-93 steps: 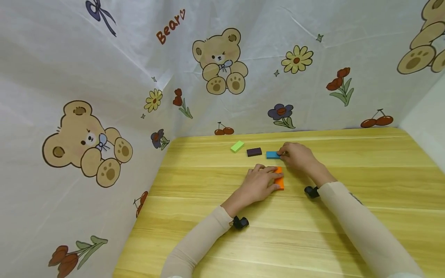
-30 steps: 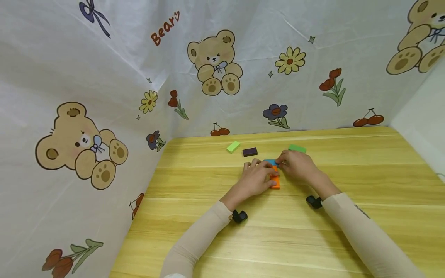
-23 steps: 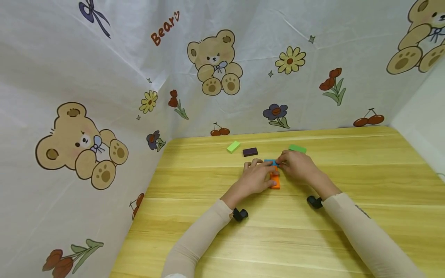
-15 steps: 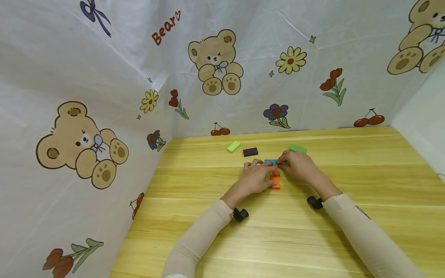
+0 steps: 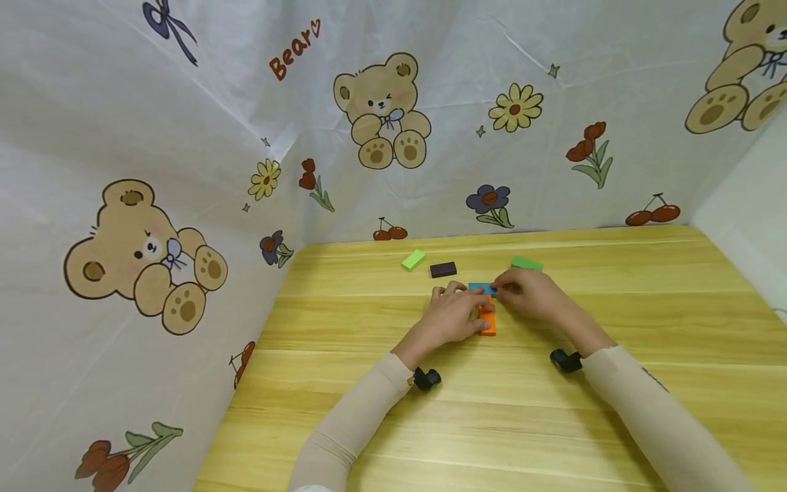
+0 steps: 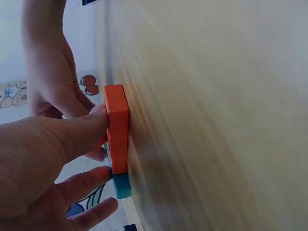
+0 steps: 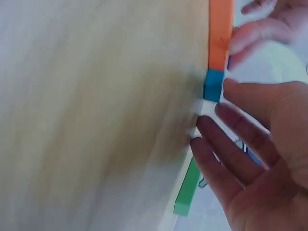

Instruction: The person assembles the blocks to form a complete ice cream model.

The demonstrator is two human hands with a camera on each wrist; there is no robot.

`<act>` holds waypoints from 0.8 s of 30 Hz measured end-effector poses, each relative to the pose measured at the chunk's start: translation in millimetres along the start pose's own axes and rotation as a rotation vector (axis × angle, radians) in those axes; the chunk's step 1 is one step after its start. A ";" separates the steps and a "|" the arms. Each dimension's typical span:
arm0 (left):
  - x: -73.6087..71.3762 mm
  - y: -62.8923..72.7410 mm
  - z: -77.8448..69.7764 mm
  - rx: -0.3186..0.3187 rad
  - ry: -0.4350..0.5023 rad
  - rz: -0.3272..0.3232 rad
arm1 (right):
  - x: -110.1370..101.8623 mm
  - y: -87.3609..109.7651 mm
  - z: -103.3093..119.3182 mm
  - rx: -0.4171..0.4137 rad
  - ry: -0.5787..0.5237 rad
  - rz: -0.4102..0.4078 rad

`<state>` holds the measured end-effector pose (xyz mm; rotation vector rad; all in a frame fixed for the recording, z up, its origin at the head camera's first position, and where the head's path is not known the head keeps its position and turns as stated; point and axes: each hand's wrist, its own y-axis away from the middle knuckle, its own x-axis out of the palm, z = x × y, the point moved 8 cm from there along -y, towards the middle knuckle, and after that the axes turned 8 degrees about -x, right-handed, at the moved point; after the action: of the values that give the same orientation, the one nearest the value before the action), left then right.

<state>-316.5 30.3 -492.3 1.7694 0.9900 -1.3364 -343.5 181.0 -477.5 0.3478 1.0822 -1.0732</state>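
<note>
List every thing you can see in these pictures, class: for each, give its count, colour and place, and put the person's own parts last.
orange block: 1, orange, flat on the table between the two hands, its far end against the blue block
blue block: 1, blue, flat on the table at the orange block's far end
dark green block: 1, green, on the table beyond the right hand
light green block: 1, pale green, far part of the table, left of the dark block
dark block: 1, dark brown, far part of the table
table: 1, yellow wood
backdrop sheet: 1, white with bears, flowers and cherries, behind and left of the table
left hand: 1, thumb pressing the orange block's side
right hand: 1, fingertips at the blue block's end
</note>
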 end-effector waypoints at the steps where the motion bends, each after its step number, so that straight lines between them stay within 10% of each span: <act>1: 0.1 0.0 0.2 -0.003 -0.001 -0.001 | -3.1 1.6 -2.7 0.010 -0.025 -0.007; 13: 1.6 1.3 0.0 -0.006 0.003 -0.005 | -35.5 16.5 -70.9 0.247 0.030 -0.099; 24: 0.0 1.7 0.5 -0.003 0.016 0.000 | -36.7 16.9 -79.5 0.284 0.055 -0.070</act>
<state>-315.2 29.0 -492.2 1.7801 1.0000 -1.3226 -374.3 264.0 -488.5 0.5714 0.9974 -1.2899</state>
